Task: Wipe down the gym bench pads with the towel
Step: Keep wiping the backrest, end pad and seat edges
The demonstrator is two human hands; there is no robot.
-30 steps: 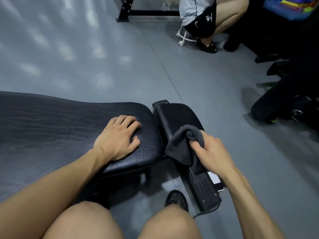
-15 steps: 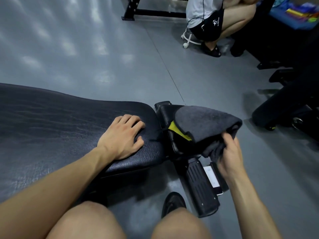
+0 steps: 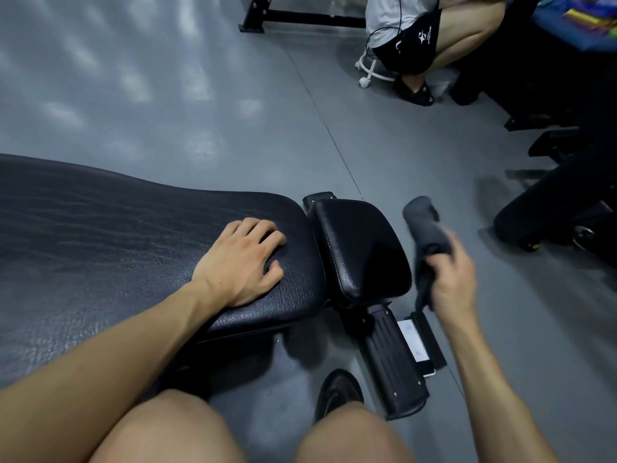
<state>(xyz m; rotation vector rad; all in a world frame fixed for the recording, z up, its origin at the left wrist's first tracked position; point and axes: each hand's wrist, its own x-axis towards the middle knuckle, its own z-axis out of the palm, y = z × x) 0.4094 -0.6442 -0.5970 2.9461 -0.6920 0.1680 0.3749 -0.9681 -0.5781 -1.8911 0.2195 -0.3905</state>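
Note:
A long black bench pad (image 3: 110, 242) runs from the left edge to the middle. My left hand (image 3: 242, 262) lies flat on its right end, fingers spread, holding nothing. Just right of it sits the smaller black seat pad (image 3: 362, 245), tilted and bare. My right hand (image 3: 450, 279) is off to the right of the seat pad, above the floor, gripping a bunched dark grey towel (image 3: 424, 228) that sticks up from the fist. The towel does not touch either pad.
The bench's black foot plate (image 3: 397, 362) and a white label (image 3: 414, 340) lie below the seat pad. My shoe (image 3: 337, 392) and knees are at the bottom. A seated person (image 3: 427, 38) is at the top right, with dark gym equipment (image 3: 551, 208) along the right.
My right hand lifted the towel off the seat pad and swung it right, clear of the pad. The towel went from spread to bunched. My left hand stayed on the long pad.

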